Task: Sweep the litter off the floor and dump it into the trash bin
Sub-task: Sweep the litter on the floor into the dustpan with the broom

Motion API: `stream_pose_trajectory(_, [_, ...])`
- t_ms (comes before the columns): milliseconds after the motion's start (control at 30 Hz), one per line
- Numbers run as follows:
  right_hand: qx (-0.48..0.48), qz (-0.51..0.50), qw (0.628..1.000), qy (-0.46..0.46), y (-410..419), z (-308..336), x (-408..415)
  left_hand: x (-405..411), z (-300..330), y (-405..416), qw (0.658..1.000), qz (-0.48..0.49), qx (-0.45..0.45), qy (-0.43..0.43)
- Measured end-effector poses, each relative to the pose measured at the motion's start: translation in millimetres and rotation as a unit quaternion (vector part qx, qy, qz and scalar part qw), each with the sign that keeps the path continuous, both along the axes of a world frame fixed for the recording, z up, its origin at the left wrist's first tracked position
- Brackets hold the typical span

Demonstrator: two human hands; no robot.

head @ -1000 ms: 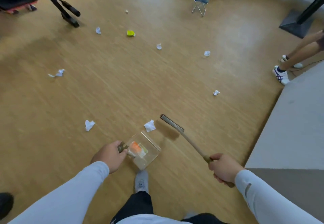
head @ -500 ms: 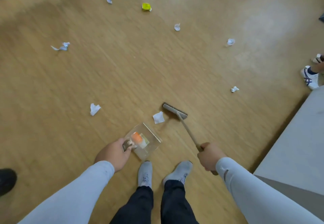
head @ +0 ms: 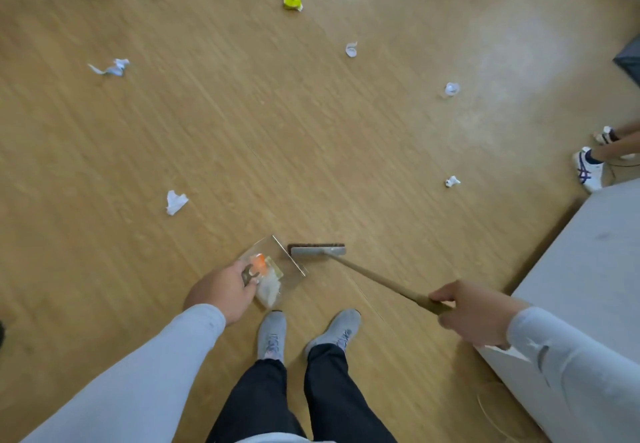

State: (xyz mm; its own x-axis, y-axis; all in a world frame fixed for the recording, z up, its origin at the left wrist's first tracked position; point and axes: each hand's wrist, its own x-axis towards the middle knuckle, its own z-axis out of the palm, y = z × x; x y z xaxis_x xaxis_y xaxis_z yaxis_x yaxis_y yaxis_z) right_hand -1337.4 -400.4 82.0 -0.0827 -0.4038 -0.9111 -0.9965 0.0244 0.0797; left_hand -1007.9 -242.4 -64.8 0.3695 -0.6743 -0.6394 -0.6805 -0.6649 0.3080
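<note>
On the floor, left hand (head: 221, 292) grips clear dustpan (head: 273, 269) holding white and orange litter; right hand (head: 467, 314) clasps broom (head: 318, 250)

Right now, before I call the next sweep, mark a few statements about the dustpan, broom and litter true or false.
1. The left hand holds the clear dustpan. True.
2. The dustpan is empty. False: it holds white paper and an orange piece.
3. The broom head sits right beside the dustpan's lip. True.
4. The floor is clear of litter. False: several scraps remain, including a yellow one.
5. The right hand grips the broom head. False: it grips the handle's end.
</note>
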Motion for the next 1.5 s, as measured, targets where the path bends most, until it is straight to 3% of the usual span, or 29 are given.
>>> stream_pose_trajectory(133, [-0.039,0.015,0.999,0.005,0.2,-1.4,10.1,7.9,9.4,11.2,1.0,0.017,0.0,0.018])
stream_pose_trajectory(400, [-0.056,-0.095,0.991,-0.074,2.3,12.2,14.6,44.1,53.4,37.4,0.995,0.094,-0.013,-0.007])
stream_pose_trajectory(767, [-0.035,-0.091,0.979,-0.18,-7.4,3.8,92.9,103.5,122.3,97.5,0.977,0.201,-0.031,-0.068])
stream_pose_trajectory(1100, [-0.034,-0.057,0.984,-0.166,28.8,-5.3,257.5,233.7,94.3,132.8,0.967,0.242,-0.01,-0.077])
stream_pose_trajectory(1500, [-0.032,-0.048,0.991,-0.123,57.5,-84.4,482.0,363.3,18.9,130.7,0.973,0.228,0.037,-0.021])
